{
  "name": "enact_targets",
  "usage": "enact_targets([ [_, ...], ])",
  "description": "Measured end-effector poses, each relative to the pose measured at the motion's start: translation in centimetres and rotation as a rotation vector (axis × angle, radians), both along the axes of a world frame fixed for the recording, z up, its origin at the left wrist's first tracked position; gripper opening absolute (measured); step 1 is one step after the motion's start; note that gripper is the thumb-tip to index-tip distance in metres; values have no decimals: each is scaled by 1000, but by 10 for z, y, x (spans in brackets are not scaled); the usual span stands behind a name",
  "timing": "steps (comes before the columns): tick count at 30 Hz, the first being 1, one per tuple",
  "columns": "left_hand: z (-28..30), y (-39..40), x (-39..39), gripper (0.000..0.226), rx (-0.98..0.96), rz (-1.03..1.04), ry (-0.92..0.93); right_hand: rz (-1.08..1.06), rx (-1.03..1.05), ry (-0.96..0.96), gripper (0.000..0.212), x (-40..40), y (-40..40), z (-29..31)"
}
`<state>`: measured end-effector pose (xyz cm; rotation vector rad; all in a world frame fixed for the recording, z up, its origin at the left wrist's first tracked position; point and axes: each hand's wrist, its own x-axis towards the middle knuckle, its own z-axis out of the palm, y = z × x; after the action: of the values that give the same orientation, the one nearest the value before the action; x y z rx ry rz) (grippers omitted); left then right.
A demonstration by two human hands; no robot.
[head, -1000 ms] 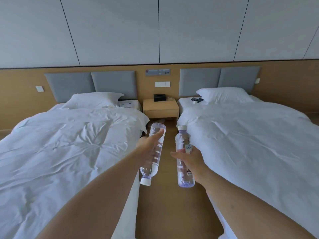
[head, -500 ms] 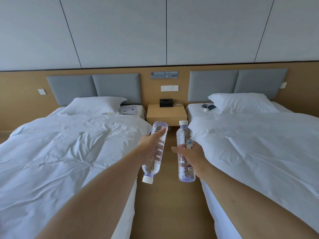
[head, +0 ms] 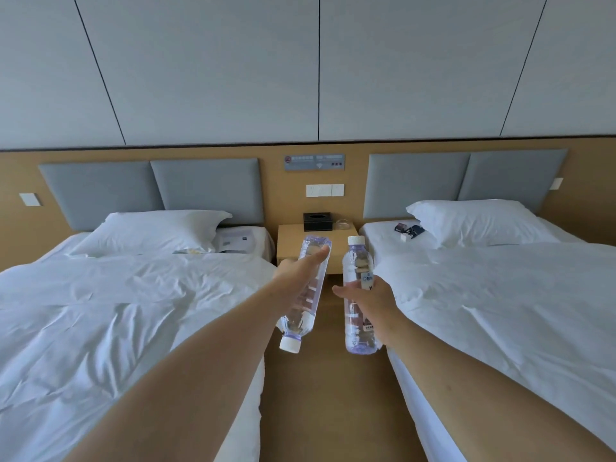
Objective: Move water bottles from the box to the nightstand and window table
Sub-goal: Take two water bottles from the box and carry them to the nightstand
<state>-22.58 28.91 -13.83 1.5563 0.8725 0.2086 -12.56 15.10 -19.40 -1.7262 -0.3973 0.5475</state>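
Two white-sheeted beds are flanking the light wooden nightstand (head: pixel 301 240) ahead of you. Your left hand (head: pixel 295 275) is gripping an inverted clear plastic water bottle (head: pixel 306 291); your right hand (head: pixel 373 305) is clasping an upright clear water bottle (head: pixel 356 271), both in mid-air before the nightstand.

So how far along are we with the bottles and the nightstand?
Both are picked up, none placed. The left hand holds one clear plastic water bottle cap-down; the right hand holds the white-capped upright bottle. The wooden nightstand ahead shows only a black tissue box and glass dish. Window table: out of view.
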Motion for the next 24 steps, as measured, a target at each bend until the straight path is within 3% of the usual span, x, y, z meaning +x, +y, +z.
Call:
enact_targets([
  [4, 11, 80, 51, 86, -34, -20, 4, -21, -19, -4, 53, 47, 77, 9],
  [10, 2, 115, 79, 85, -53, -22, -18, -27, 24, 26, 45, 83, 112, 6],
  [24, -27, 275, 286, 87, -46, 101, 68, 40, 10, 49, 52, 304, 274, -28],
])
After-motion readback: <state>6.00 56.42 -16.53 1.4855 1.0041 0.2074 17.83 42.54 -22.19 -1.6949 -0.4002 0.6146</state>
